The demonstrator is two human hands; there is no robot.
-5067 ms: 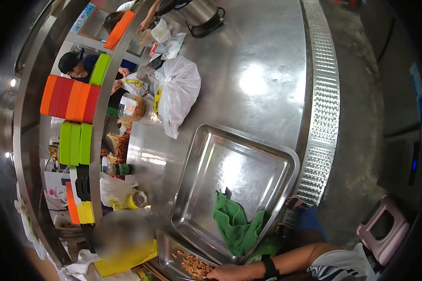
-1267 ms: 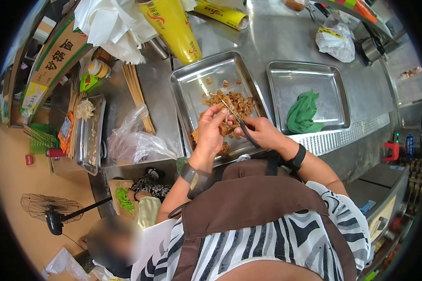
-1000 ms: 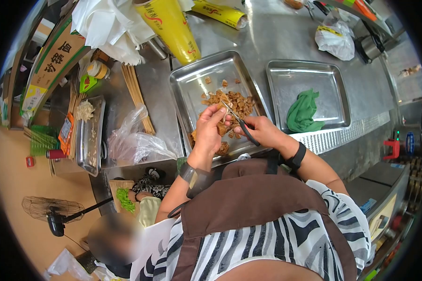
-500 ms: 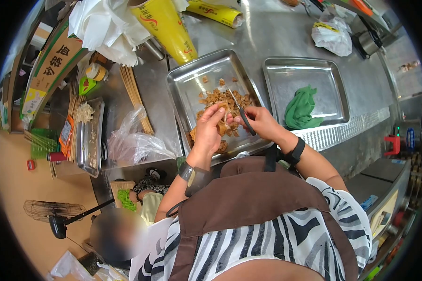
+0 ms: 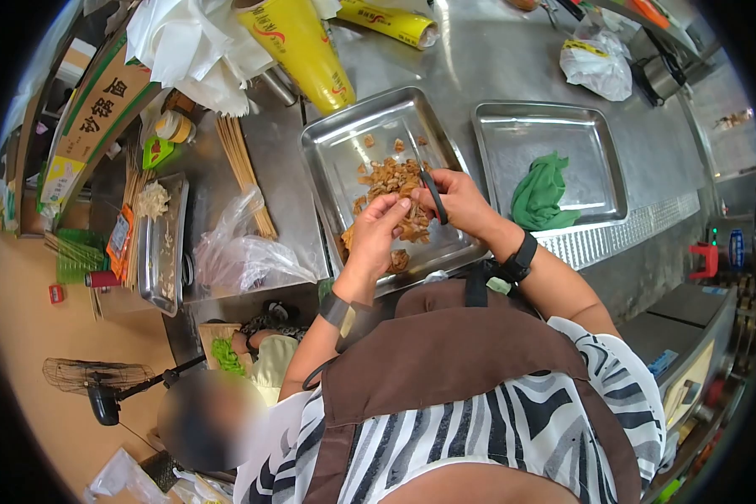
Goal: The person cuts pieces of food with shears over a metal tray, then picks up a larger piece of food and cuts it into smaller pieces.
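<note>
Lit brightly and evenly from above; glared softly off the steel counter (image 5: pixel 496 59) at 12 o'clock; warped by fisheye, vignetted black all round the rim.

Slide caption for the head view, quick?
Right hand holds scissors over a steel tray of brown pieces; left hand touches them.

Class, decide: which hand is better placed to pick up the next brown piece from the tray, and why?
Left, probably. The left hand sits right above the brown pieces in the tray, while the right hand is closed around the scissors.
</note>
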